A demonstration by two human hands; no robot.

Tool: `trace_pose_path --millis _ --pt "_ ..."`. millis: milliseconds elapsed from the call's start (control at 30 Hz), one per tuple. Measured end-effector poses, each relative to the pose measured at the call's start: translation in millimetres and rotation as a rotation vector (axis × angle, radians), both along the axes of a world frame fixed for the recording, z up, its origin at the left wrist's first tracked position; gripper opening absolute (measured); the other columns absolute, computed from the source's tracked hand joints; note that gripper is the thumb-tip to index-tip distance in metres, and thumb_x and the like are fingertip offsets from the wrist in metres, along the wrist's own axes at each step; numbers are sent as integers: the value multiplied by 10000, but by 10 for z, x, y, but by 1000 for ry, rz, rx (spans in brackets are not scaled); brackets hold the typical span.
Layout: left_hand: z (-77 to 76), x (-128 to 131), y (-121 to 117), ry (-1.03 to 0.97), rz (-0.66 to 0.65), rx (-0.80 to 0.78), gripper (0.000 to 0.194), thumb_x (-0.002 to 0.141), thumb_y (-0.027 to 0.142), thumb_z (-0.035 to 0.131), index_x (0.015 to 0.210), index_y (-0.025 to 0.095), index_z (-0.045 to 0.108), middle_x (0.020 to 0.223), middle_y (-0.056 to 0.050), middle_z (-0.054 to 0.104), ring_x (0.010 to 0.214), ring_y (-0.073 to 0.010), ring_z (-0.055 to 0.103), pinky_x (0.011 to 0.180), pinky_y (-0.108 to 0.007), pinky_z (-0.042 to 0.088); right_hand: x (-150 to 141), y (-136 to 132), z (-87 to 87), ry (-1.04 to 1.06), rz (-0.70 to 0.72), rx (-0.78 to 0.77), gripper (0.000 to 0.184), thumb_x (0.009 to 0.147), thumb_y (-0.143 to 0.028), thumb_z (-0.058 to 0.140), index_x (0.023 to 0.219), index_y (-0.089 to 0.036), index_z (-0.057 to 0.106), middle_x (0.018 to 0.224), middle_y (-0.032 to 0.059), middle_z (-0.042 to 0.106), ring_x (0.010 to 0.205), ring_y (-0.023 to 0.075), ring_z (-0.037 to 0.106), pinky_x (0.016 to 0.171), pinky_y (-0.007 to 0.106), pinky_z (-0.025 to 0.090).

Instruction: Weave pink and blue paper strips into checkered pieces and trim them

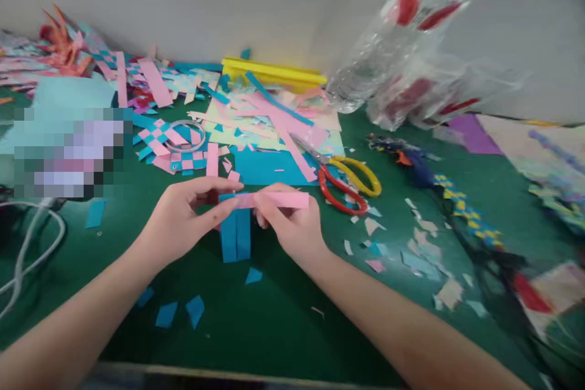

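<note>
Between my two hands a pink paper strip runs level across the top of two blue paper strips, which hang down side by side. My left hand pinches the left end, where pink and blue paper meet, between thumb and fingers. Along the middle of the pink strip, my right hand is closed on it, with its right end sticking out free. Parts of the fingers behind the paper are hidden. Just beyond my right hand lie scissors with red and yellow handles, their blades over pink paper.
Woven pink and blue paper pieces and a tape ring lie at the back left. A yellow bar stands against the wall. Clear plastic bags are at the back right. Paper scraps dot the green table. A white cable curls at left.
</note>
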State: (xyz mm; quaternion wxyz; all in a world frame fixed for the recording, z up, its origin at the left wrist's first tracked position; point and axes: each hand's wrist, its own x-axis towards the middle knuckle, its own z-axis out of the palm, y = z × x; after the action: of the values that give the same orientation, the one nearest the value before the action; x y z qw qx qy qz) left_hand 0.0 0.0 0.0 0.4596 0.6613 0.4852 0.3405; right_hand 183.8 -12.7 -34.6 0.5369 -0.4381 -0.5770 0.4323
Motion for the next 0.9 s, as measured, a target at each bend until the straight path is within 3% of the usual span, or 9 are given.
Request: trace_pose_path --millis 267,600,900 --pt "-1 19 1 6 42 38 281 839 361 667 1081 241 745 945 -45 755 584 -102 624 506 -162 520 -7 5 16 84 45 -37 167 872 -287 613 748 -178 636 530 -48 592 452 63 515 449 193 432" --pt "-19 11 -15 -62 78 72 173 806 303 710 947 236 784 871 -30 766 611 -111 665 529 -139 540 -17 -8 16 100 52 -18 176 875 -297 616 751 -175 640 521 -48 592 438 58 514 433 185 433" --pt "6 43 4 -99 41 12 179 794 302 724 950 236 782 792 -22 757 595 -115 656 471 -131 506 -35 -26 46 109 26 -17 186 869 -298 614 729 -176 623 490 -52 574 411 62 498 413 191 423"
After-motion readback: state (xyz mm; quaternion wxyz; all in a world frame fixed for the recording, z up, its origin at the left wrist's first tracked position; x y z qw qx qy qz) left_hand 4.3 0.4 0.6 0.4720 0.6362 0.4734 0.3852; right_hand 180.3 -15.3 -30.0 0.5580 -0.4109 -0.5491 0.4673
